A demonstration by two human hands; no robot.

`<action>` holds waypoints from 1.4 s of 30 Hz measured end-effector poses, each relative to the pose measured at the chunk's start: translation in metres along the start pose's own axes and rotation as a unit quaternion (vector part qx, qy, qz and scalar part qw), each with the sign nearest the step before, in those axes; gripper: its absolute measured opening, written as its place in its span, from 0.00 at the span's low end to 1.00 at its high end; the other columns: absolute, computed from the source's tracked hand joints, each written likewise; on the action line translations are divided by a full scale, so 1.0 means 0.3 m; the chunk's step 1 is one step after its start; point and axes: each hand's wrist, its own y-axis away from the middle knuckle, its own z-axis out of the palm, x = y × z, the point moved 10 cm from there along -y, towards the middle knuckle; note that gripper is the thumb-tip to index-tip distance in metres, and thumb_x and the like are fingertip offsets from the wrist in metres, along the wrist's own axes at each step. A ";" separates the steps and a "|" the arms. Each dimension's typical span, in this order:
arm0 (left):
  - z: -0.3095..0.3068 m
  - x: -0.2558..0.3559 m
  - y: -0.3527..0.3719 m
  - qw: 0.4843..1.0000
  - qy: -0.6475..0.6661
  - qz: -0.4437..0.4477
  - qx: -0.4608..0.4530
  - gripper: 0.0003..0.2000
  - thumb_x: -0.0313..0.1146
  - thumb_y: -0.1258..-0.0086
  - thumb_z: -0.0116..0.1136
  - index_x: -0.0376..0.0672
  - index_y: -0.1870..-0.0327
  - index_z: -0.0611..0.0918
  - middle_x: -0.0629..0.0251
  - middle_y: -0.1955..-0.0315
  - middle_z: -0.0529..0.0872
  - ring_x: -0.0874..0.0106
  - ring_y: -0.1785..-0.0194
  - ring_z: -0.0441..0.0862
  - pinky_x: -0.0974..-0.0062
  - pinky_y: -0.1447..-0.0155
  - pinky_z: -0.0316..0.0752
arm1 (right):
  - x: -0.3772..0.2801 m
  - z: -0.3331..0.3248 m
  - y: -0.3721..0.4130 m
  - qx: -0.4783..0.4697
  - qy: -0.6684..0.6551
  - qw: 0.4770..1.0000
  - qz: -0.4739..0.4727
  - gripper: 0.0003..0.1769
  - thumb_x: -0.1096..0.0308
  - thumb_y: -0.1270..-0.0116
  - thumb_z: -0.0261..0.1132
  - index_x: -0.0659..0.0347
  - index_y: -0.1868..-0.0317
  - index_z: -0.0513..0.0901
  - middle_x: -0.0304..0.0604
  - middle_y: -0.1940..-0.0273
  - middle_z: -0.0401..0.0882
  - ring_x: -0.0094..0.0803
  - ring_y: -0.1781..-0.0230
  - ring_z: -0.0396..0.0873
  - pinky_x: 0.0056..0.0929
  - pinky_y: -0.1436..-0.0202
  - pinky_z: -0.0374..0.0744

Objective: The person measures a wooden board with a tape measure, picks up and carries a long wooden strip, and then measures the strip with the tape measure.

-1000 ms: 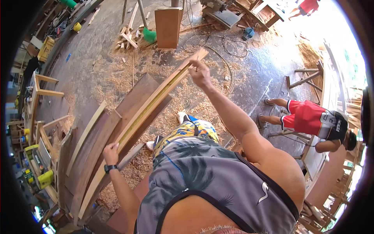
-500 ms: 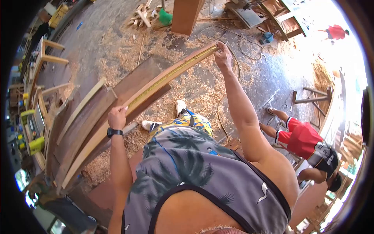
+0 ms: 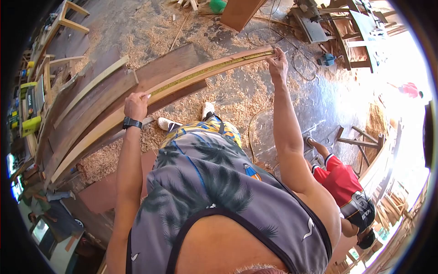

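A yellow tape measure [image 3: 200, 71] is stretched along the upper face of a long wooden board [image 3: 105, 129]. At the tape's left part, my left hand [image 3: 136, 106], with a dark watch on its wrist, is closed on the tape, thumb on the board. My right hand [image 3: 278, 67] pinches the tape at the board's far right end, and a small pale item I cannot make out shows by its fingertips. Beside the board, other long wooden pieces [image 3: 101, 98] lie roughly parallel.
Wood shavings [image 3: 228, 95] cover much of the floor. A hose [image 3: 251, 130] curls at centre right. A co-worker in red shorts [image 3: 337, 176] is at the lower right. Machines and a wooden frame [image 3: 349, 41] stand at the upper right; a wooden post [image 3: 242, 13] is at the top.
The view has turned and shifted, so the board and tape lie flatter across it. My right hand appears farther right. Both hands stay at the tape.
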 end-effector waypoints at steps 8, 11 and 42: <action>0.010 -0.043 0.009 0.998 -0.013 -0.044 0.043 0.10 0.43 0.40 0.68 0.49 0.62 0.86 0.63 0.61 0.85 0.56 0.53 0.79 0.59 0.50 0.75 | -0.169 -0.017 0.019 -0.085 -0.135 0.986 0.042 0.18 0.56 0.27 0.61 0.64 0.53 0.86 0.43 0.62 0.88 0.26 0.64 0.83 0.24 0.56 0.79; 0.007 -0.047 0.008 0.997 -0.022 -0.057 0.051 0.12 0.43 0.41 0.69 0.47 0.62 0.83 0.63 0.61 0.85 0.56 0.53 0.79 0.58 0.51 0.75 | -0.255 0.046 0.063 -0.201 -0.164 0.965 0.038 0.26 0.51 0.21 0.50 0.65 0.50 0.84 0.43 0.63 0.87 0.26 0.64 0.83 0.24 0.58 0.78; -0.004 -0.038 0.009 0.997 -0.017 -0.054 0.043 0.11 0.42 0.42 0.69 0.45 0.68 0.83 0.60 0.65 0.84 0.55 0.55 0.79 0.58 0.52 0.74 | -0.281 0.316 0.110 -0.422 -0.104 0.897 -0.082 0.14 0.68 0.39 0.60 0.70 0.61 0.86 0.44 0.70 0.86 0.26 0.68 0.84 0.24 0.60 0.82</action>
